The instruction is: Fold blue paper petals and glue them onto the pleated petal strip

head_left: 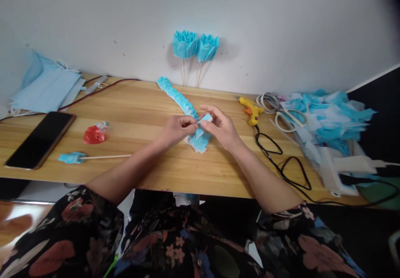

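Both hands meet over the middle of the wooden table, pinching a long blue strip of pleated fabric [178,97]. My left hand [178,128] is closed on it from the left, thumb and finger together at a fold. Opposite, my right hand [220,127] grips a folded part between thumb and fingers. The strip's ruffled length runs away toward the wall, while its flat, unpleated end hangs below my fingers. Left of my forearm lies a wooden stick [108,157] with a small blue fabric roll [72,157] on its tip.
Two blue fabric flowers [185,44] on sticks lean against the wall. A yellow glue gun [251,110], scissors [290,119] and a heap of blue fabric pieces [328,117] are at right. Face masks [46,86], a phone [40,139] and red plastic wrapping [94,134] lie left.
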Action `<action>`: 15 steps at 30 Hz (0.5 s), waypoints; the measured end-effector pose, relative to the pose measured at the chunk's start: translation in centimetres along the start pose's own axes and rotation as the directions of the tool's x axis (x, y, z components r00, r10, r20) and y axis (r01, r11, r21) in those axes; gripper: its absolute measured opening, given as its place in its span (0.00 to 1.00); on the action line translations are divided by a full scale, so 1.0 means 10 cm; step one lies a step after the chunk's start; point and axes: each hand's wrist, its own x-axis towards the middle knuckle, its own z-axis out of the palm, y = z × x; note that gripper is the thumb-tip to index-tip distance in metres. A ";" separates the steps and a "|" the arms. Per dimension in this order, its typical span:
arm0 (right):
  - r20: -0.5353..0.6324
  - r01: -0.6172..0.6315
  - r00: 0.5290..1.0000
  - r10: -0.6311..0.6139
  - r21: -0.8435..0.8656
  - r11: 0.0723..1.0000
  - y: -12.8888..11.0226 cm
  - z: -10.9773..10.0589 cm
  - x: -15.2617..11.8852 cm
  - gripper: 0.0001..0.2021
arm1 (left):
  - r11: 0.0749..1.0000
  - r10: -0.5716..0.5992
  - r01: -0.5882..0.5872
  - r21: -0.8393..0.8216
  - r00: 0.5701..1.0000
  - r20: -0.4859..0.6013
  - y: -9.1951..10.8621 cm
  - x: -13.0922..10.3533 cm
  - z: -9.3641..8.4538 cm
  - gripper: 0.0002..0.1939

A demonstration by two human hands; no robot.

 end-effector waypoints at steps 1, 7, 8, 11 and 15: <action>0.002 0.010 1.000 -0.010 -0.018 1.000 0.00 0.01 0.00 0.25 | 1.000 -0.003 0.003 0.004 1.000 0.004 0.00 0.00 0.01 0.09; -0.028 0.032 0.999 -0.034 -0.074 0.997 0.02 0.02 -0.01 0.20 | 1.000 -0.006 0.006 0.005 1.000 0.020 0.01 0.00 0.03 0.08; -0.031 0.031 0.999 -0.033 -0.074 0.997 0.03 0.01 -0.01 0.20 | 1.000 -0.002 0.002 0.006 1.000 0.019 0.01 0.00 0.03 0.08; -0.043 0.024 0.999 -0.028 -0.079 0.997 0.04 0.01 0.00 0.20 | 1.000 0.007 -0.008 0.007 1.000 0.016 -0.01 -0.01 0.02 0.08; -0.047 -0.013 0.999 0.011 -0.042 0.999 0.06 -0.01 0.01 0.21 | 1.000 0.002 -0.002 0.005 1.000 0.003 -0.02 0.00 0.02 0.09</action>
